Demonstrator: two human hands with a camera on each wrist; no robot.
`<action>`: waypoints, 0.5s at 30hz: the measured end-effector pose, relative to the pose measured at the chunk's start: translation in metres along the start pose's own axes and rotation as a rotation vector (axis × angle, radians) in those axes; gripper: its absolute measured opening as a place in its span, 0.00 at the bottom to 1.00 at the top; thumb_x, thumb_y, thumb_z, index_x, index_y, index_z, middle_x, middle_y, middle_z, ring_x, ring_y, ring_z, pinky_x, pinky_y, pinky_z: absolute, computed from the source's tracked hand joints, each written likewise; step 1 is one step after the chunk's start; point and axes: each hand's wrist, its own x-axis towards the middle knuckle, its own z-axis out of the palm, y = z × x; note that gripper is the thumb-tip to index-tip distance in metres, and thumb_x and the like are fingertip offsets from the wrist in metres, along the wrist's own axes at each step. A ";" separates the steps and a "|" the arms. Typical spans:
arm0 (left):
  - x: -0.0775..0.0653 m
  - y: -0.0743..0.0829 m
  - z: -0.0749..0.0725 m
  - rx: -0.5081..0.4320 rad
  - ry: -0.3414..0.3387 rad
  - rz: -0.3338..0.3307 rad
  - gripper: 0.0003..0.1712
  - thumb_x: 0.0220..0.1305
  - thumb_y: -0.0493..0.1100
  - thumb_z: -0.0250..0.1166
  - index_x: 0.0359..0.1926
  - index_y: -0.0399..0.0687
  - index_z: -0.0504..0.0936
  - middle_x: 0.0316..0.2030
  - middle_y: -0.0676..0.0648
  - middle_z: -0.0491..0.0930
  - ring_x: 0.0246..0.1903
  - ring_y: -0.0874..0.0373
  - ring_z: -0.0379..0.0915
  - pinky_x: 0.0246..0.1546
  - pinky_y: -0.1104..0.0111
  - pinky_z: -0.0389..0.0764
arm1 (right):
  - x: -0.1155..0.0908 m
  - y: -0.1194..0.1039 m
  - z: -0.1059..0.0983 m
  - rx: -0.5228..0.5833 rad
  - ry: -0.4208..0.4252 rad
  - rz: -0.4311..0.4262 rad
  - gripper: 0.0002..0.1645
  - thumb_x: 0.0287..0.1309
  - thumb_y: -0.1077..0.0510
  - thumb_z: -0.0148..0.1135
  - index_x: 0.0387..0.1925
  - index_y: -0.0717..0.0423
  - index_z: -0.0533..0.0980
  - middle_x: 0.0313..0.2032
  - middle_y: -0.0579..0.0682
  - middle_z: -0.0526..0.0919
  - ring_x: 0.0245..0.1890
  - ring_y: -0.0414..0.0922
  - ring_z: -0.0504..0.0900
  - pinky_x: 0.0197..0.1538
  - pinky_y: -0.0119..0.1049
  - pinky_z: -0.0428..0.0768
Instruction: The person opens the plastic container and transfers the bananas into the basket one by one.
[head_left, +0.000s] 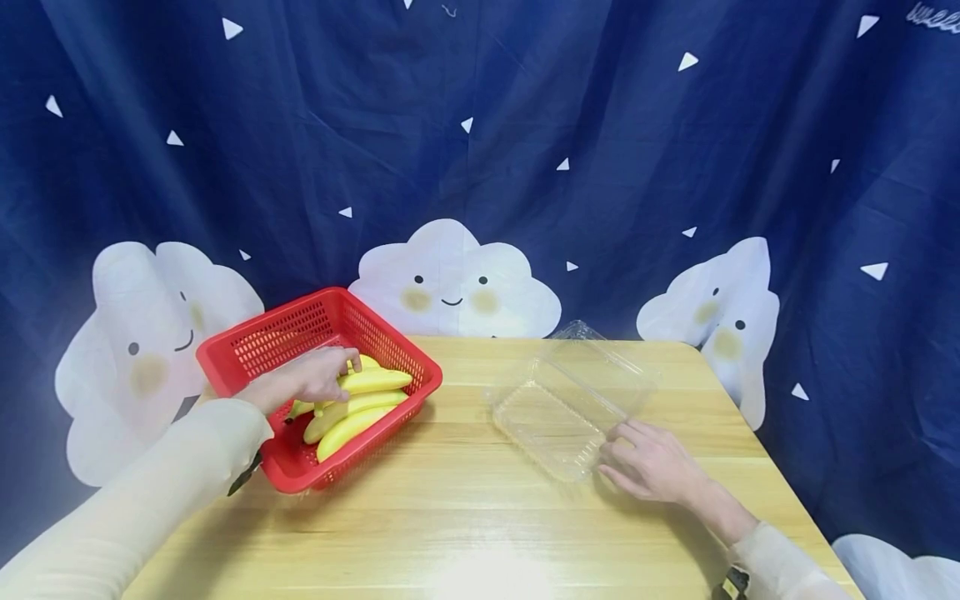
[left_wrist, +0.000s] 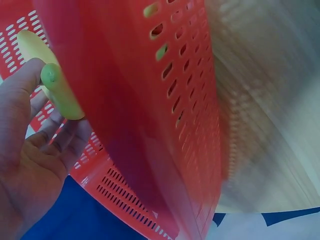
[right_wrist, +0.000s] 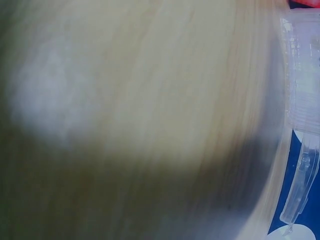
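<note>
My left hand reaches into a red plastic basket. Inside it lie several yellow bananas, side by side. The left wrist view shows the thumb and fingers around a banana with a green tip, close to the basket's wall. On the table, a clear plastic clamshell box stands with its lid raised toward the back. My right hand is at the box's near right edge, its fingers loosely bent at the rim. The right wrist view catches the box but not the hand.
The light wooden table ends at the back against a dark blue curtain with white clouds and triangles. Its right edge slants down past the right forearm. The basket sits on the table's left part, apart from the box.
</note>
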 end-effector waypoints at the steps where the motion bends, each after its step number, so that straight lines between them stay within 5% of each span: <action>1: 0.000 0.000 0.000 -0.003 -0.003 -0.002 0.28 0.58 0.42 0.78 0.57 0.44 0.77 0.48 0.40 0.83 0.47 0.48 0.79 0.55 0.49 0.84 | 0.000 0.000 0.000 0.001 0.000 0.001 0.19 0.71 0.41 0.58 0.33 0.47 0.85 0.35 0.45 0.86 0.32 0.41 0.83 0.33 0.34 0.83; 15: 0.003 -0.005 0.006 -0.012 0.007 0.006 0.26 0.57 0.43 0.79 0.52 0.45 0.76 0.47 0.41 0.83 0.46 0.48 0.78 0.54 0.50 0.84 | -0.001 -0.001 0.000 0.000 -0.007 0.011 0.19 0.70 0.40 0.59 0.34 0.47 0.85 0.35 0.47 0.87 0.33 0.42 0.83 0.34 0.36 0.84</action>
